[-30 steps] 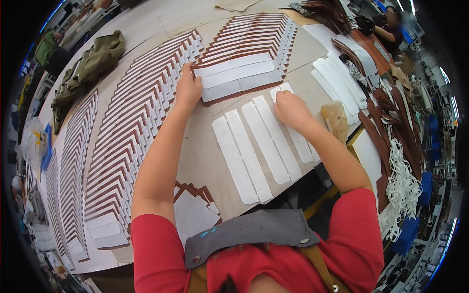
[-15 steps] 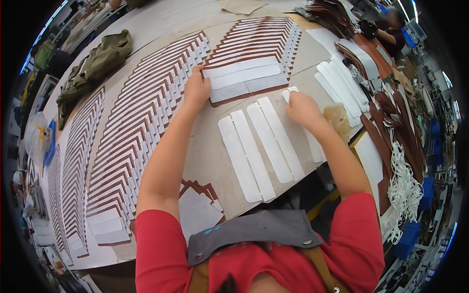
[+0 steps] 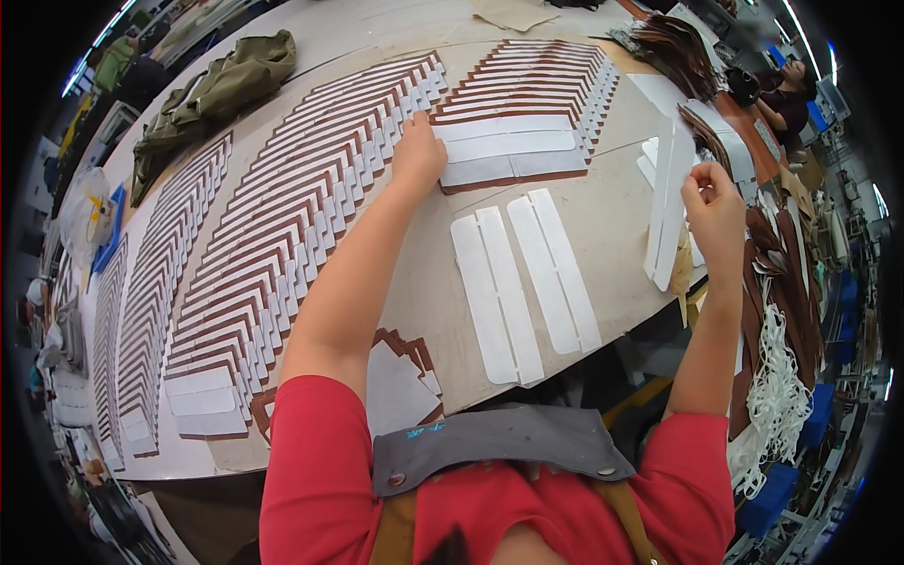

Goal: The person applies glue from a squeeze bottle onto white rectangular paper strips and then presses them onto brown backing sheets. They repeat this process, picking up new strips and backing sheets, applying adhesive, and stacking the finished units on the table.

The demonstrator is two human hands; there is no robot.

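My left hand (image 3: 417, 153) presses flat on the left end of the top piece (image 3: 508, 151) of a fanned stack of brown pieces with white strips (image 3: 546, 85). My right hand (image 3: 713, 201) is raised at the table's right edge and pinches two long white strips (image 3: 667, 202) that hang upright from it. Several more white strips (image 3: 523, 278) lie flat side by side on the brown table (image 3: 612, 226) between my hands.
Long overlapped rows of brown-and-white pieces (image 3: 282, 226) cover the table's left half. A green garment (image 3: 212, 94) lies at the far left. Dark brown pieces (image 3: 678, 52) and white cords (image 3: 777, 395) pile at the right. Another person (image 3: 786, 94) sits far right.
My right hand has lifted two white strips off the table and moved right with them. My left hand has stayed on the top piece of the stack.
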